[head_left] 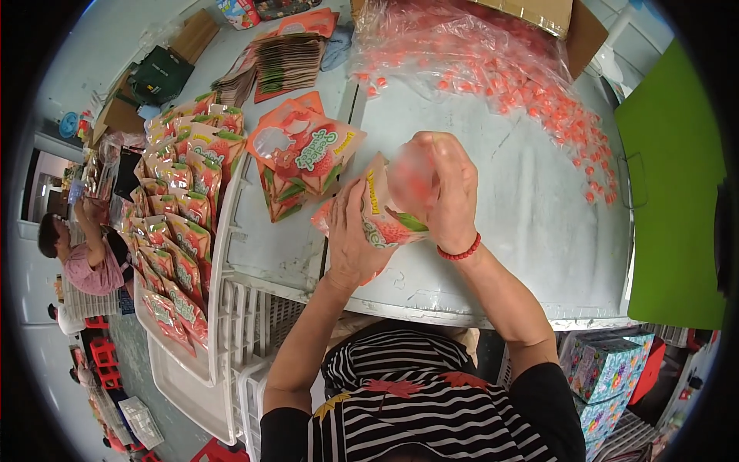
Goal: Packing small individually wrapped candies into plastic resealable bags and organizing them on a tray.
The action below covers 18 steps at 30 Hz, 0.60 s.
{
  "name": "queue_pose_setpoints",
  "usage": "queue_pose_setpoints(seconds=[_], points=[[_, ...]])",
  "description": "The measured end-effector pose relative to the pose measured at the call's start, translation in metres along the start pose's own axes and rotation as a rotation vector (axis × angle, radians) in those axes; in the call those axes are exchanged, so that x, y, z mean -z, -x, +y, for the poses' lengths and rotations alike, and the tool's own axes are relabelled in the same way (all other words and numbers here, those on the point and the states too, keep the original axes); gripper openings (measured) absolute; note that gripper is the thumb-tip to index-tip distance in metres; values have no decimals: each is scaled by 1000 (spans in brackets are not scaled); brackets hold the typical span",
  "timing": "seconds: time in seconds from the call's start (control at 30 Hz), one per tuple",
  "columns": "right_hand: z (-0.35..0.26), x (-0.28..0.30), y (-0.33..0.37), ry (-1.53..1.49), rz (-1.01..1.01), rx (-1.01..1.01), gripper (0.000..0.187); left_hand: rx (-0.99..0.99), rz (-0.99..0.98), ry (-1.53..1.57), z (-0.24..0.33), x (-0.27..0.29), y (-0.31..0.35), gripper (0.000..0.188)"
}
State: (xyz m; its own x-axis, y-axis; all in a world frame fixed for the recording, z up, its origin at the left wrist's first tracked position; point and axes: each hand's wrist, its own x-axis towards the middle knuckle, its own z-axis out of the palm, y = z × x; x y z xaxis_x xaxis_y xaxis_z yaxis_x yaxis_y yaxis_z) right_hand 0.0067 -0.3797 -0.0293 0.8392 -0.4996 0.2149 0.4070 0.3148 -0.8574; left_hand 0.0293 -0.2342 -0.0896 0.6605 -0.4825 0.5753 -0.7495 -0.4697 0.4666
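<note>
My left hand [352, 240] is closed around a printed pink stand-up pouch [382, 218], holding it tilted over the table. My right hand [454, 189] curls round a translucent, rounded thing with red candies [413, 179] showing in it. It is blurred, so I cannot tell whether it is a clear cup or a bunch of wrapped candies. This thing is at the pouch's upper edge. To the left of my hands lies a small pile of flat pouches [304, 150] of the same print.
Loose wrapped red candies [550, 112] spill from a clear plastic bag [454, 46] across the table's back right. Stacked pouches [286, 65] stand at the back. A white crate [219, 308] of upright pouches [181, 223] borders the left. A green panel [673, 192] rises at right.
</note>
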Motion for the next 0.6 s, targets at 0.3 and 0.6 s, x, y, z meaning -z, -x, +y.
queue_pose_setpoints(seconds=[0.3,0.6], points=[[2,4,10,442,-128,31,13,48,43,93,-5,-2,1,101],[-49,-21,11,1120,-404,611,13,263,185,416,-1,-8,-1,105]])
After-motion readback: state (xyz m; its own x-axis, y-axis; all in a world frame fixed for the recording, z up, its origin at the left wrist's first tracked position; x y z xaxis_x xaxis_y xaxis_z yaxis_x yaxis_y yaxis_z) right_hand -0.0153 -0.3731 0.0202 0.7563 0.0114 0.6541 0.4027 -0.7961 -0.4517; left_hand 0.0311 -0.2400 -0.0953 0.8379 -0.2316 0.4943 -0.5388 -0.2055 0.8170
